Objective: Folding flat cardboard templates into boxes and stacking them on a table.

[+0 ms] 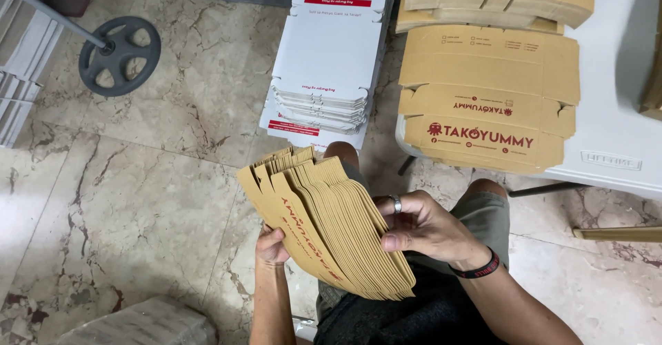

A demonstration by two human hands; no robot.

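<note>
A thick fanned stack of flat brown cardboard box blanks [324, 217] with red print rests on edge over my lap. My left hand [271, 245] supports the stack from below at its left side, fingers curled under the outer sheet. My right hand [420, 226], with a ring and a black wristband, presses against the stack's right face, thumb and fingers on the edges of the sheets. Both hands hold the same stack.
A stack of white flat boxes [329, 62] lies on the marble floor ahead. Brown flat boxes [489, 97] are piled on a white table [614, 138] at the right. A grey wheel-shaped stand base [118, 55] sits at upper left. A wrapped bundle [145, 324] lies at the lower left.
</note>
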